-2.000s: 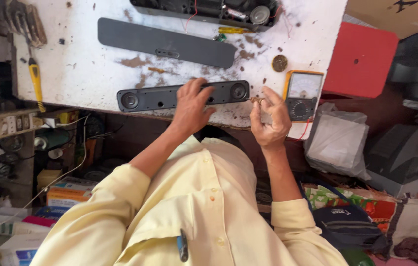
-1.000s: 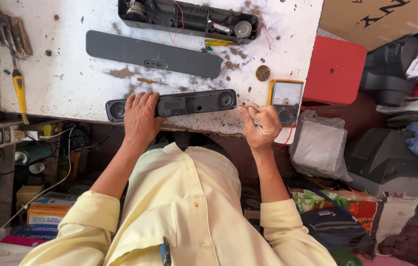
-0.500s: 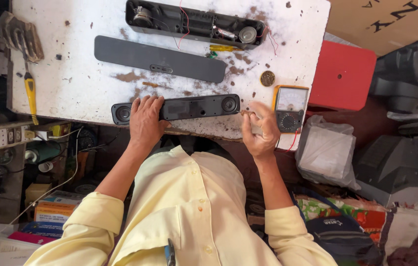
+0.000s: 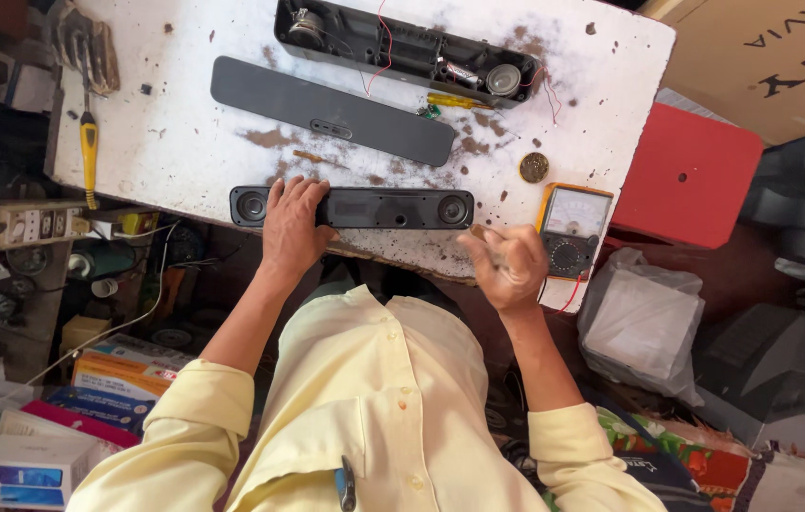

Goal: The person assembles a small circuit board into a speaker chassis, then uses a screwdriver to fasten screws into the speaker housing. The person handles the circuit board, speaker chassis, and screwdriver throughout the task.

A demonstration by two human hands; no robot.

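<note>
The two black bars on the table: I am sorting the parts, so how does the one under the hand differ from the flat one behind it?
The speaker bar under the left hand has round drivers at both ends; the flat panel is plain, with one small central mark. The speaker bar lies along the white table's near edge; the flat panel sits farther back, slanted. Both are long, dark and narrow.

The right hand point(image 4: 507, 265) is motion-blurred, so whatever thin thing its grip pinches cannot be made out. The left hand point(image 4: 291, 228) covers part of the black speaker bar point(image 4: 355, 207). The cardboard box point(image 4: 772, 57) at far right is cut off by the edge.
</note>
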